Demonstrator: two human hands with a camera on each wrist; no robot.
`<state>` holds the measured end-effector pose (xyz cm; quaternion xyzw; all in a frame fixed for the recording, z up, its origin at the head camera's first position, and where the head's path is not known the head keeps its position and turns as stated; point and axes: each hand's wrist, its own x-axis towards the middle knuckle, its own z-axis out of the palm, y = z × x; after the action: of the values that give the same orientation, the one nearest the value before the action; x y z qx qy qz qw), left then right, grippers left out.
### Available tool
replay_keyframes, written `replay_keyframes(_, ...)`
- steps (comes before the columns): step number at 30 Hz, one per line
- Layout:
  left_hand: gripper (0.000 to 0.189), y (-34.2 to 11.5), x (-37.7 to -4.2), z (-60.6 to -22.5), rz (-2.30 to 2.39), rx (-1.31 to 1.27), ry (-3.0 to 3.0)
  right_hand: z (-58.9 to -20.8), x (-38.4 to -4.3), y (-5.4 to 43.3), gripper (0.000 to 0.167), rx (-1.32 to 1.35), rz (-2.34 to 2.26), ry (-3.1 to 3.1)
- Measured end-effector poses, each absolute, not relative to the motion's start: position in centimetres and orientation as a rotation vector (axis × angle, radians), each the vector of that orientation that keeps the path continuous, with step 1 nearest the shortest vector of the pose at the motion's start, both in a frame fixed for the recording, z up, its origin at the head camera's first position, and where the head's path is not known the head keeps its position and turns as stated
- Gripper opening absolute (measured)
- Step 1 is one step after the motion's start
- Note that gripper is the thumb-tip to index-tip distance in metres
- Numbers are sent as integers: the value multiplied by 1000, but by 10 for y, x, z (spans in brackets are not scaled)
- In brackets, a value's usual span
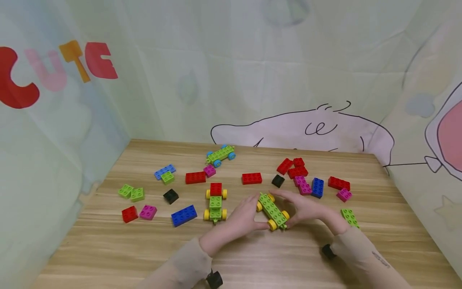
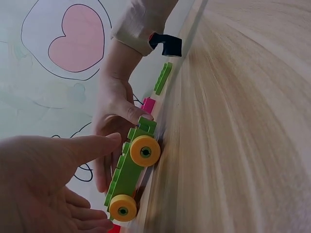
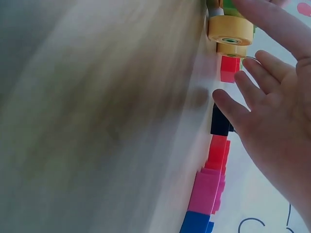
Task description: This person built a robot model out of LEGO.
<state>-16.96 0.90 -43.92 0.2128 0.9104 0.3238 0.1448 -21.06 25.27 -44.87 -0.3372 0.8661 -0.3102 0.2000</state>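
Observation:
A lime green toy car base (image 1: 273,210) with yellow wheels stands on the table between both hands. My left hand (image 1: 242,216) is along its left side, fingertips by its far end and thumb by a near wheel. From the right, my right hand (image 1: 302,206) reaches around it; the right wrist view shows that hand (image 3: 279,97) with fingers spread and mostly straight. Whether the fingertips touch the base cannot be told. Left of the hands stands a second yellow-wheeled car (image 1: 215,208), bearing a green brick (image 1: 215,202) and a red brick (image 1: 216,188).
A blue-wheeled green car base (image 1: 221,155) stands at the back edge. Red bricks (image 1: 251,178), black bricks (image 1: 278,180), pink bricks (image 1: 302,185), blue bricks (image 1: 184,215) and green bricks (image 1: 137,194) lie scattered on the wooden table (image 1: 108,249). A printed curtain (image 1: 173,80) hangs behind.

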Motion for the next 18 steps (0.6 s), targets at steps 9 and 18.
replay_keyframes(9,94,9,-169,-437,894,635,2627,-448,-213,247,101,-984,-832,2399)
replay_keyframes(18,95,10,-172,-439,898,687,2611,-448,-206,246,104,-925,-878,2393)
